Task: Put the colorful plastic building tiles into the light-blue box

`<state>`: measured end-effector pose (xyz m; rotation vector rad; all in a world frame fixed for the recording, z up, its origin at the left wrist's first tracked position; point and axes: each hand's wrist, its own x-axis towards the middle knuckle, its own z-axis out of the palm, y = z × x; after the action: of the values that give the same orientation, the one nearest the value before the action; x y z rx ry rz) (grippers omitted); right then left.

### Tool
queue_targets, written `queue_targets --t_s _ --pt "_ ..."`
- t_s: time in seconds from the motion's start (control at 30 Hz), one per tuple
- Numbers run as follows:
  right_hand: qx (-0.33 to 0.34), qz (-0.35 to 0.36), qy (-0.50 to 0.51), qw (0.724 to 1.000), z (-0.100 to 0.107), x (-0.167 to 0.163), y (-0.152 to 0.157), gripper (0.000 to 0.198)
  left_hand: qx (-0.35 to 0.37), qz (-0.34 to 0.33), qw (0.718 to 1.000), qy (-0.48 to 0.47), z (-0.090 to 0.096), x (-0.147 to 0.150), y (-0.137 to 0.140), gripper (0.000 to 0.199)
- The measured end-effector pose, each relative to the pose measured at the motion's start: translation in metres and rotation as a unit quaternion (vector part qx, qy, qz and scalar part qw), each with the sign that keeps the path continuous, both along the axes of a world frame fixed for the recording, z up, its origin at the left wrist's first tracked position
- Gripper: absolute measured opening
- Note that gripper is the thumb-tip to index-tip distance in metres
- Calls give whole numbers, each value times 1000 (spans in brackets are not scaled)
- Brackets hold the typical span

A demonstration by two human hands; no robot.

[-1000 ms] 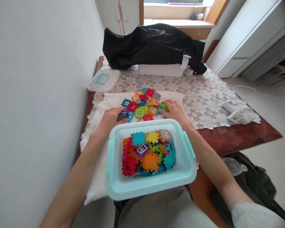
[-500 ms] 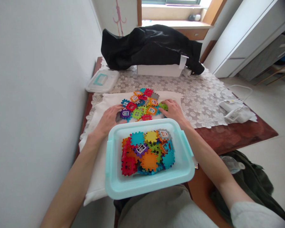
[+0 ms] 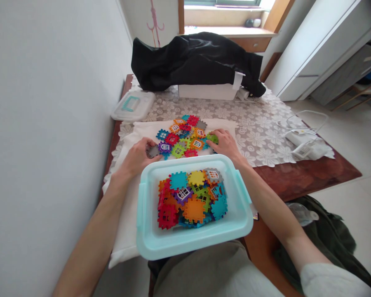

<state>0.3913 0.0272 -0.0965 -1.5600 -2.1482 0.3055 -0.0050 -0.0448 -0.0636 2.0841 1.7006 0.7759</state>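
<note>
Behind the light-blue tub, a loose pile of interlocking plastic building tiles (image 3: 179, 150) in many colours lies on a white cloth. At the pile's left edge, my left hand (image 3: 139, 156) has thumb and fingers closed around a grey building tile (image 3: 153, 152). On the other side, my right hand (image 3: 225, 144) grips a green building tile (image 3: 213, 138) between thumb and fingers. The light-blue tub (image 3: 235, 222) stands right in front of me, between my forearms. Inside are more tiles, including an orange building tile (image 3: 194, 210) on top.
A clear lid (image 3: 142, 108) with a turquoise handle lies at the back left by the wall. Black fabric (image 3: 198, 62) covers a white box (image 3: 207, 91) at the back. A white device with a cable (image 3: 309, 144) sits at the right on the lace tablecloth (image 3: 266, 128).
My left hand has shifted slightly left and down, and the grey tile has come away from the pile's edge with it. My right hand is nearly unmoved.
</note>
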Motion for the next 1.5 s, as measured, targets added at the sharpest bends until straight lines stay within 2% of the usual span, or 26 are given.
queue_targets --t_s 0.23,0.43,0.57,0.67,0.97,1.27,1.5 --pt "6 0 1 1000 1 -1 -1 40 -5 -45 997 -59 6 -1 -3 37" --pt "2 1 0 1000 1 -1 -1 40 -22 -31 999 -31 6 11 -3 27" --pt "7 -3 0 1000 0 -1 -1 40 -13 -57 998 35 6 18 -7 25" --pt "6 -5 1 1000 0 -1 -1 40 7 -68 994 83 5 22 -9 28" --pt "4 -9 -13 1000 -1 -3 0 39 11 -50 993 104 5 30 -11 47" --pt "7 -8 0 1000 0 -3 -1 39 31 -50 994 96 -2 27 -6 48" --pt "10 -12 -2 1000 -1 -3 -1 39 63 -60 996 35 9 18 -12 45"
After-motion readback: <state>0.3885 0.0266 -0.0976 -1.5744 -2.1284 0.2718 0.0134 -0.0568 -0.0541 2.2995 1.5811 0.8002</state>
